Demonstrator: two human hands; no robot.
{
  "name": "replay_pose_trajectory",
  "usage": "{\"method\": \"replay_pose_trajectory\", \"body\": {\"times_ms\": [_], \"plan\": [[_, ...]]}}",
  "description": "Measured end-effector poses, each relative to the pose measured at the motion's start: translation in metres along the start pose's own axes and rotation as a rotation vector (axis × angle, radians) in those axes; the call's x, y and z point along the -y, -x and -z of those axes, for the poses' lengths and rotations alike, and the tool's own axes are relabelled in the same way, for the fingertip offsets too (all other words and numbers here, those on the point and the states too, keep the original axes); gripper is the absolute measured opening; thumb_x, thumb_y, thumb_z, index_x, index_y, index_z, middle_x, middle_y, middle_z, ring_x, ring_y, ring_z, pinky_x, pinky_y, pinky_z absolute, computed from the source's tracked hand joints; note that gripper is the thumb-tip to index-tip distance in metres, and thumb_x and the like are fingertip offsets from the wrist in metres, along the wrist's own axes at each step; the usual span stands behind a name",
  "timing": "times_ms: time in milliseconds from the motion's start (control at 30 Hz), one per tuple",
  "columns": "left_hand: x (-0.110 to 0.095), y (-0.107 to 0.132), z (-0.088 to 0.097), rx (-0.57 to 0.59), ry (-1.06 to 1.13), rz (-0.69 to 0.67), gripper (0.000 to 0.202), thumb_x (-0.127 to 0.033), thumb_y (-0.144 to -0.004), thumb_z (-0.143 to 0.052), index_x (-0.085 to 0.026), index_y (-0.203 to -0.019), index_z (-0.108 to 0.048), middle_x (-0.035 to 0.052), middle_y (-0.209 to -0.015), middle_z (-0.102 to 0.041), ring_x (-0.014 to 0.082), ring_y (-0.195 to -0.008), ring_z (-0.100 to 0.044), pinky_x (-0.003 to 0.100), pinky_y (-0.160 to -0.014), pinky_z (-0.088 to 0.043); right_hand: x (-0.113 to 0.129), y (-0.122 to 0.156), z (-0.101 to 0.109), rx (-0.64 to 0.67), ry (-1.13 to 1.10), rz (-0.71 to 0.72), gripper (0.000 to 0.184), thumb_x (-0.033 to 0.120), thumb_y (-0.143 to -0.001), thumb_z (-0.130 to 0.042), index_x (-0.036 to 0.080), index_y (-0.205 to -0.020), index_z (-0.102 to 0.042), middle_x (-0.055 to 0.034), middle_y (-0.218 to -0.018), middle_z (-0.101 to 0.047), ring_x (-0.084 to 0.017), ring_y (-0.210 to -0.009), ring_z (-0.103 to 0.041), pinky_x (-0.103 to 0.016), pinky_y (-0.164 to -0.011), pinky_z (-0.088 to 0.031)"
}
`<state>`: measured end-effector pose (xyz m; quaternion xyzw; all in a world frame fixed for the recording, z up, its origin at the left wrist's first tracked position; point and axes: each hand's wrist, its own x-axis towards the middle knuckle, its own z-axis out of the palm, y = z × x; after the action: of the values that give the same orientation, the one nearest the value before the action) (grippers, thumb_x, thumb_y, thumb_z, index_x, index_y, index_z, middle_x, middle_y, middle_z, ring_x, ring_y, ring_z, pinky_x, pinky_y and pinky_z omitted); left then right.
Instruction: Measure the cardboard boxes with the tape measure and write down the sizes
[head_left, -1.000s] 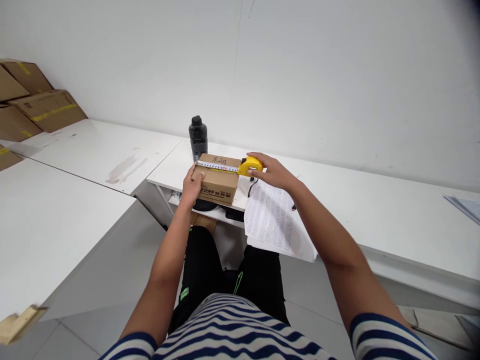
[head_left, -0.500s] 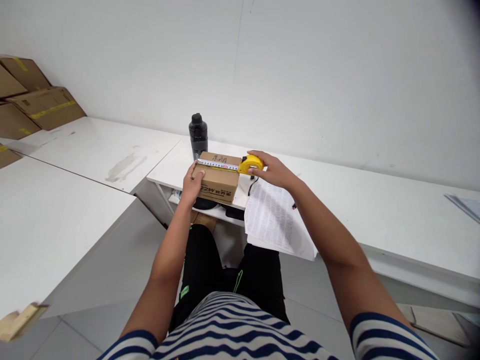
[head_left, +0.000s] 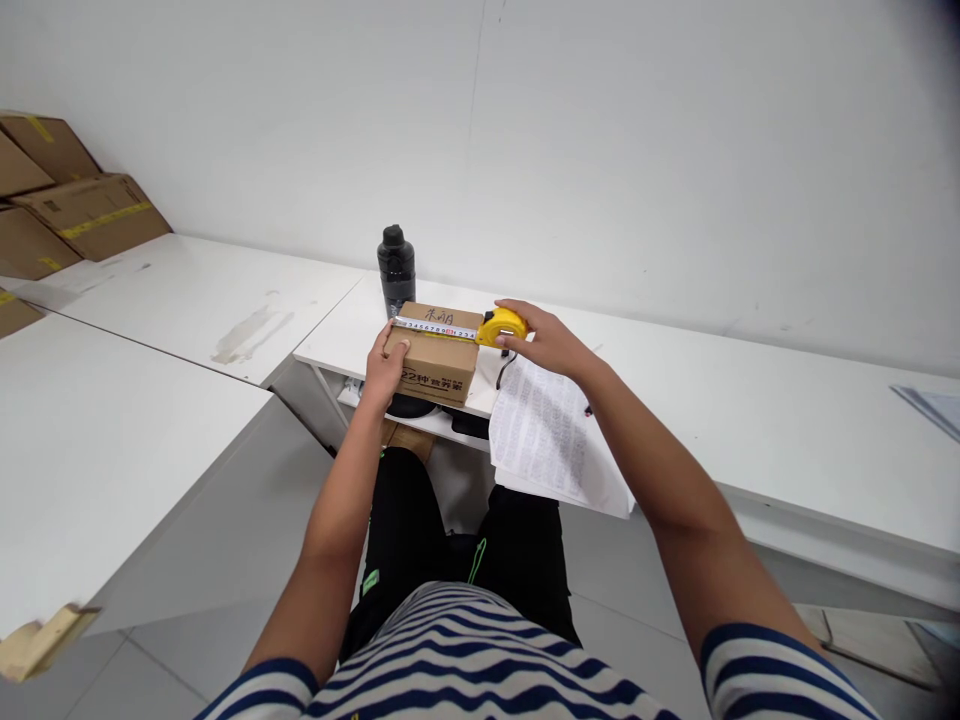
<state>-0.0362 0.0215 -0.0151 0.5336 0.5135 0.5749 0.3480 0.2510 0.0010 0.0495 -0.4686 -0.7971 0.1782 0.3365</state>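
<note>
A small cardboard box [head_left: 436, 366] with dark printing on its front and handwriting on top rests on the white desk. My left hand [head_left: 385, 366] grips its left end, thumb on the top face, fingers at the far-left edge by the tape's end. Across the top of the box lies the pulled-out blade of a yellow tape measure [head_left: 502, 327]. Its case sits at the box's right end, with my right hand [head_left: 546, 338] closed around it. Whether my left fingers pinch the blade's tip is too small to tell.
Behind the box stands a black bottle [head_left: 396, 272]. Printed sheets of paper [head_left: 544, 435] hang over the front edge of the desk [head_left: 750, 400], partly under my right forearm. Large cartons [head_left: 97, 215] are stacked at the far left. A white wall rises behind.
</note>
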Motion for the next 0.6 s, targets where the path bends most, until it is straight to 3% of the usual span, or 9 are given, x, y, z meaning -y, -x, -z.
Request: {"method": "replay_pose_trajectory", "body": {"times_ms": [333, 600], "plan": [[-0.0038, 0.0017, -0.0001, -0.002, 0.012, 0.016, 0.055, -0.029, -0.085, -0.06, -0.019, -0.138, -0.056, 0.0081, -0.142, -0.057, 0.0242, -0.132, -0.052, 0.035, -0.113, -0.039, 0.002, 0.0008, -0.0005, -0.01, -0.014, -0.015, 0.06, 0.049, -0.085, -0.062, 0.03, -0.141, -0.049, -0.0063, -0.143, -0.055, -0.03, -0.13, -0.051, -0.053, -0.11, -0.041], [0.0053, -0.0005, 0.0006, 0.003, 0.009, -0.005, 0.055, -0.03, -0.086, -0.059, -0.021, -0.139, -0.054, 0.007, -0.142, -0.058, 0.0231, -0.129, -0.054, 0.035, -0.111, -0.041, 0.0017, -0.003, 0.0004, 0.004, -0.001, -0.01, 0.06, 0.05, -0.085, -0.062, 0.03, -0.14, -0.049, -0.006, -0.144, -0.054, -0.03, -0.13, -0.051, -0.054, -0.11, -0.041]]}}
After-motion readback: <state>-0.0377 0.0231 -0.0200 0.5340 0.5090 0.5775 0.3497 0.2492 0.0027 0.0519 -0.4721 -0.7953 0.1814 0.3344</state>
